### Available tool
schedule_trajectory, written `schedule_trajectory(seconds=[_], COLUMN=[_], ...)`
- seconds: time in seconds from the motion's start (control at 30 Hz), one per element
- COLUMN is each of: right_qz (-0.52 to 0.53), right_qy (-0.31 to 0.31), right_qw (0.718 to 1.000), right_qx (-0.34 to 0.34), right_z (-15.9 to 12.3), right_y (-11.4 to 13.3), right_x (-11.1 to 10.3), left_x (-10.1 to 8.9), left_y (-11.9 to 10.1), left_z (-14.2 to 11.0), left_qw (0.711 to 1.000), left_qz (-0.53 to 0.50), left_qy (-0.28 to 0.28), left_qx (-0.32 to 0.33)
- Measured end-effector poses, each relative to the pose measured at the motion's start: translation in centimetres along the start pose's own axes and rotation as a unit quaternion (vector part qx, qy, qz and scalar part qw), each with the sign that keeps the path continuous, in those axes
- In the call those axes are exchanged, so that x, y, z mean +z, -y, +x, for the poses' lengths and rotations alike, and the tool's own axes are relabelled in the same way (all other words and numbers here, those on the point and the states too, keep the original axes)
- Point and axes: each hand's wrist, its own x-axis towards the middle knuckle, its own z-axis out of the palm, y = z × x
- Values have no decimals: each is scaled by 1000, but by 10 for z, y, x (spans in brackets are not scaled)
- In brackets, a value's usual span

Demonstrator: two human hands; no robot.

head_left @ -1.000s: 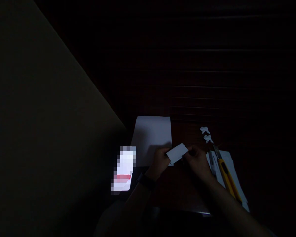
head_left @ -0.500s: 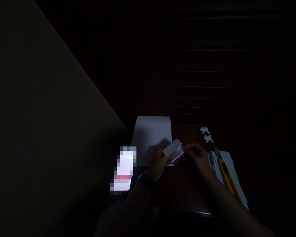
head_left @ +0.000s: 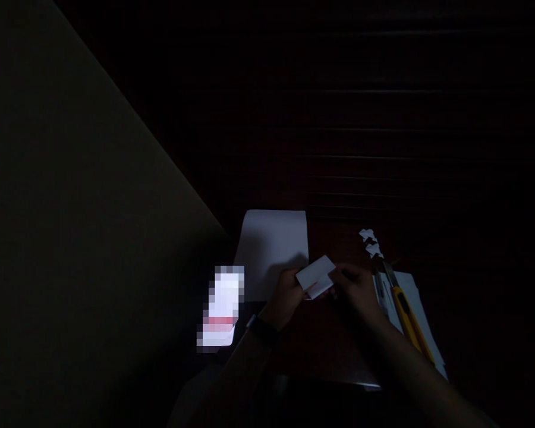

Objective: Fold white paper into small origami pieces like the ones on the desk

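Holding folded paper [head_left: 314, 273] by edges; tabletop [head_left: 318, 342] room toward body.

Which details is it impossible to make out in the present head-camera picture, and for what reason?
Head view: contents of the bright rectangular screen, covered by pixel blocks.
Head view: most fingers of the left hand, under the folded white paper.
Head view: lower end of the yellow-handled metal cutter, behind the right forearm.
Head view: folds of the small white paper pieces, too small and dim.
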Motion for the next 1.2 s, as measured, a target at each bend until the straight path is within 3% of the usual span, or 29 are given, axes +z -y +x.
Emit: schedule_trajectory(seconds=[0.13,0.3,0.5,0.7,0.77,0.97,1.2], right_qz=[0,35,-77,-115,-86,0,59], right_qy=[-16,-54,-122,-126,-104,50,52], right_qw=[1000,998,988,980,986,996,994], right_qx=[-6,-3,-55,-107,-93,-74,-76], right_z=[2,8,8,-2,-5,-10,-9], right_y=[-1,-4,-3,6,10,17,16], right_x=[-2,-7,-9,5,7,-5,-6], left_x=[-2,-3,-2,-3,-3,-6,-7], left_y=[-5,-15,-6,6,5,-8,-18], left_z=[-2,-6,-4,0,0,-3,-5], left_qw=[1000,996,999,997,997,997,999], left_qz=[10,-54,-41,-67,-71,-74,-45], left_qy=[17,63,24,2,-1,5,-2], left_qx=[-12,-15,-20,-22,-7,-1,5])
